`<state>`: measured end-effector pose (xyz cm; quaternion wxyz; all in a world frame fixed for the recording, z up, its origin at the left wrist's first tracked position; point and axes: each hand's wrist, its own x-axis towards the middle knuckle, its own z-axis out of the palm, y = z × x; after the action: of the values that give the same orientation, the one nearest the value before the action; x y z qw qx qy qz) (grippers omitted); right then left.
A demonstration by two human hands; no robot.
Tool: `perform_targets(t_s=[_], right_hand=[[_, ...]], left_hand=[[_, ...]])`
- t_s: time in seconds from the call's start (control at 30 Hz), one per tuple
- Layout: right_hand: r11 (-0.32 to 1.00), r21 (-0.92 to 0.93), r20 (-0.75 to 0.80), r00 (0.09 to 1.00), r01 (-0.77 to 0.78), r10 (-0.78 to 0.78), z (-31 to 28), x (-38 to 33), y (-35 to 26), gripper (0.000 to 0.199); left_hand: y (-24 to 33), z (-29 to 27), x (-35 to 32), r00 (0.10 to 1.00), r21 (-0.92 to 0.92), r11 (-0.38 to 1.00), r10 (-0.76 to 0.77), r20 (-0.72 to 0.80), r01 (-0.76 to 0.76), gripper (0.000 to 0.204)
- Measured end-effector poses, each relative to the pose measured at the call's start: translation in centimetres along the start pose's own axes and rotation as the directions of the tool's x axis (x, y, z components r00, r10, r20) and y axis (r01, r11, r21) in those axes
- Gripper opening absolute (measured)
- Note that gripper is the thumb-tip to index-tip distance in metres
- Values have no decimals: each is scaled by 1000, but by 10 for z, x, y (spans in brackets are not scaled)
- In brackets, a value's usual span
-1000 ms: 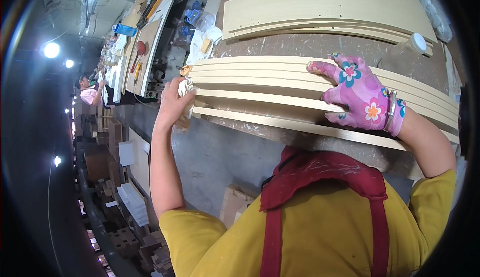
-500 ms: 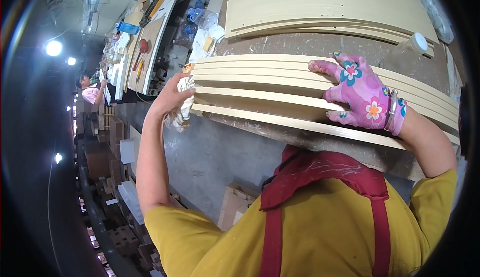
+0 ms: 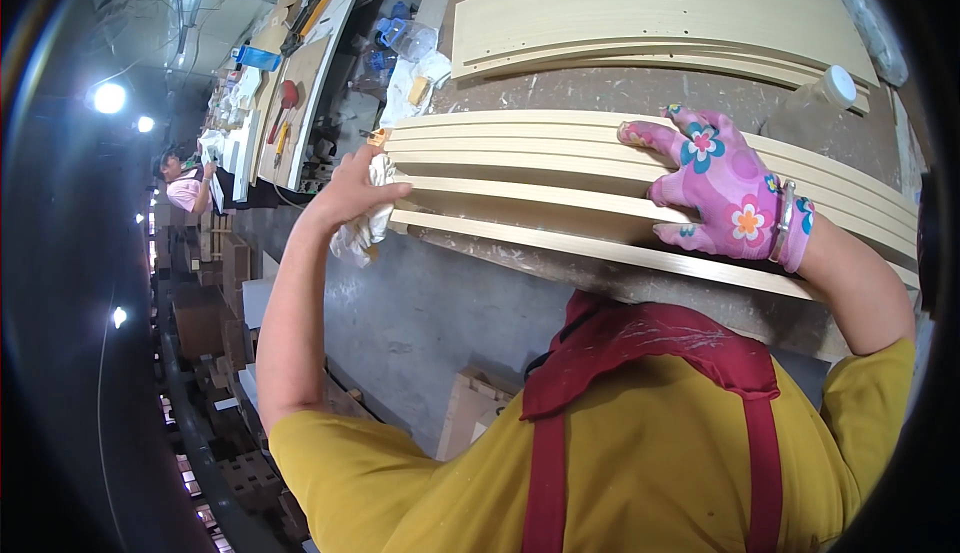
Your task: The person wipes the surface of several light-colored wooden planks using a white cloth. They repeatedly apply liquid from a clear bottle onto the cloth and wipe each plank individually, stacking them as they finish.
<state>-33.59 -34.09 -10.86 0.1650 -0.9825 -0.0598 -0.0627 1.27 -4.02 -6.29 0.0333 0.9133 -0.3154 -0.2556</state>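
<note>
Several long, pale boards (image 3: 520, 156) stand on edge side by side across the bench, with gaps between the nearer ones. At their left end my bare left hand (image 3: 352, 191) is closed on a crumpled white cloth (image 3: 378, 221), pressing it against the board ends. The thumb points right over the board edges, and the cloth hides part of the fingers. Toward the right, my right hand (image 3: 725, 188), in a pink flowered glove, lies across the upper edges with fingers spread. A metal bracelet (image 3: 783, 218) circles that wrist.
Behind the standing boards lies a stack of flat, drilled boards (image 3: 640, 8). A clear jar with a white lid (image 3: 838, 85) stands at the right. Clear bottles (image 3: 408, 37) and white rags (image 3: 405, 88) sit far left. Another person (image 3: 185, 185) works beside a side table (image 3: 300, 123).
My left forearm has swung slightly outward to the left. The left thumb reaches a little farther right, and the cloth has shifted at the board ends. My right hand keeps its place.
</note>
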Motion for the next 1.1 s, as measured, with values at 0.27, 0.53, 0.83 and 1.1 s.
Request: perform_targets(t_s=[0.27,0.53,0.83,1.1], right_hand=[[1000,-9,-6,1000,14,-14,2,2,2,23],[997,70,25,1000,-14,12,-2,3,1,25],[999,-23,-12,1000,26,-26,-1,3,1,22],[999,-38,-10,999,37,-37,-3,3,1,24]], left_hand=[[25,6,-5,996,167,982,-84,-13,85,106],[28,1,1,985,24,989,-146,86,145,102],[32,1,5,971,-9,976,-213,109,216,116],[26,4,10,972,-49,979,-190,135,198,110]])
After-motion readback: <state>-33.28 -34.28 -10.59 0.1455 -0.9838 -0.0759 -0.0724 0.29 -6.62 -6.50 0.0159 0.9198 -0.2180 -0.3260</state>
